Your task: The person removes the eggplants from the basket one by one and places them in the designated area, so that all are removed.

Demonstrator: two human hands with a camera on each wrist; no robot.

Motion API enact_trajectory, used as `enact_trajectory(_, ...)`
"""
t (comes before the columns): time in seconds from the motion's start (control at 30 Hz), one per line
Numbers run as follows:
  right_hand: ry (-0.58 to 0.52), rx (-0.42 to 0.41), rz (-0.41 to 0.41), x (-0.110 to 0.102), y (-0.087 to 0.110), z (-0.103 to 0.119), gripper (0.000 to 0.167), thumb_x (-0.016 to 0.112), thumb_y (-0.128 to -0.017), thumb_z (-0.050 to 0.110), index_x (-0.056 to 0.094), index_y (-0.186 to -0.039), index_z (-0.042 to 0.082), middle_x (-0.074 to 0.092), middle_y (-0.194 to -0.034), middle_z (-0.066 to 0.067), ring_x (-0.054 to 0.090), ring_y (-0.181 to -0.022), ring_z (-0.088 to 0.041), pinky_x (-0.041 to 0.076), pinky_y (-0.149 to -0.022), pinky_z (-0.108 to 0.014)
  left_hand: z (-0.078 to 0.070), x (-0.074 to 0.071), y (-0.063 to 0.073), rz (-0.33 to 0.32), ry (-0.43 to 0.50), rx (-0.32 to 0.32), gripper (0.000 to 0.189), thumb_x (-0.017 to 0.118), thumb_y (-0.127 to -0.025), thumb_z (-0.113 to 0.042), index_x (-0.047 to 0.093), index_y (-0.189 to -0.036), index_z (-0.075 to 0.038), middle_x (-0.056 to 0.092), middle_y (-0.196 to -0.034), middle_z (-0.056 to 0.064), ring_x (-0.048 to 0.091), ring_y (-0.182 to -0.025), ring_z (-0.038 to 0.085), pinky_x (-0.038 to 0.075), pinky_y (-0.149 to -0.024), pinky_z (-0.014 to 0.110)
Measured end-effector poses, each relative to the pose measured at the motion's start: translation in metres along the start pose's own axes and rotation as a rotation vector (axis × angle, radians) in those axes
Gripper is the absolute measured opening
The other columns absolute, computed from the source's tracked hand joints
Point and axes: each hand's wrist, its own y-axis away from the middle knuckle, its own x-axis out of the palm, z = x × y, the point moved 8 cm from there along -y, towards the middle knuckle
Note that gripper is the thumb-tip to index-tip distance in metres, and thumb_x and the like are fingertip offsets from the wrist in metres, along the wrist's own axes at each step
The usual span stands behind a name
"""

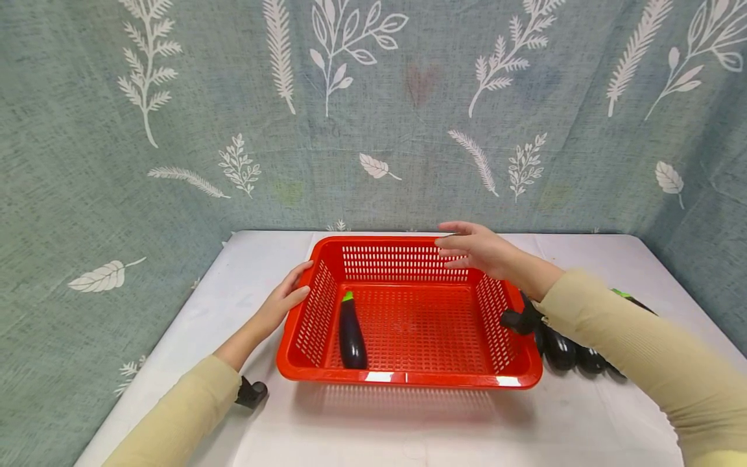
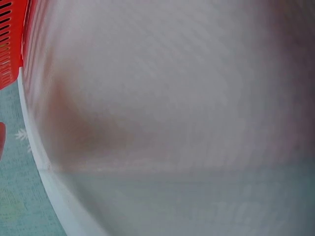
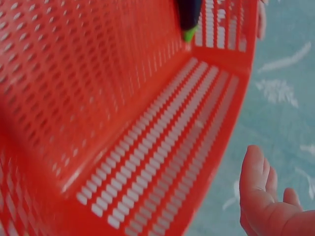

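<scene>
A red plastic basket (image 1: 405, 378) with slotted walls stands on the table. One dark eggplant (image 1: 351, 334) with a green stem end lies in it along the left side. My left hand (image 1: 283, 301) touches the basket's left rim with its fingers extended. Over the far right part of the basket hovers my right hand (image 1: 475, 250), fingers spread and nothing held. In the right wrist view that hand (image 3: 268, 206) appears beyond the basket wall (image 3: 167, 147), apart from it. The left wrist view catches only a basket corner (image 2: 10, 39) and a sliver of a finger.
Several more eggplants (image 1: 559, 350) lie on the table right of the basket, partly hidden by my right forearm. White cloth covers the table (image 1: 408, 428). A green patterned curtain (image 1: 373, 130) hangs behind and at the sides. Black wrist cameras (image 1: 252, 393) hang beneath both wrists.
</scene>
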Motion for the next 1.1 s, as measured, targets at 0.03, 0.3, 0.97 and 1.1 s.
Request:
enact_trajectory(0.03,-0.005,0.005,0.003,0.005,-0.003,-0.002,0.060,0.049,-0.093,0.009,0.019,-0.144,0.003,0.020,-0.148,-0.019,0.029,-0.131,-0.039,0.037,-0.100,-0.047,0.000,0.000,0.000,0.001,0.001,-0.001,0.055,0.040,-0.097,-0.022,0.017,-0.146,-0.015,0.032,-0.141,0.020,0.050,-0.103,0.008,0.047,-0.082,0.019)
enact_trajectory(0.3,0.021,0.017,0.011,0.046,-0.022,-0.024,0.058,0.053,-0.091,0.011,0.026,-0.142,0.002,0.031,-0.142,-0.020,0.037,-0.127,-0.038,0.038,-0.098,-0.049,0.001,0.000,-0.002,0.003,0.005,0.010,0.054,0.040,-0.097,-0.022,0.017,-0.146,-0.015,0.032,-0.141,0.019,0.050,-0.104,0.007,0.046,-0.083,0.019)
enact_trajectory(0.97,0.056,0.121,0.067,0.117,-0.047,-0.074,0.059,0.062,-0.084,0.011,0.036,-0.137,0.004,0.046,-0.130,-0.017,0.049,-0.116,-0.037,0.048,-0.087,-0.046,0.001,0.000,-0.002,0.001,0.018,0.025,0.054,0.039,-0.097,-0.021,0.017,-0.146,-0.013,0.030,-0.143,0.019,0.049,-0.105,0.005,0.046,-0.084,0.017)
enact_trajectory(1.1,0.076,0.148,0.067,0.122,-0.052,-0.082,0.056,0.063,-0.084,0.012,0.039,-0.135,0.004,0.050,-0.125,-0.016,0.053,-0.111,-0.034,0.049,-0.085,-0.045,0.001,0.000,-0.002,0.000,0.013,0.023,0.054,0.039,-0.097,-0.021,0.017,-0.146,-0.013,0.031,-0.142,0.019,0.049,-0.104,0.005,0.046,-0.083,0.018)
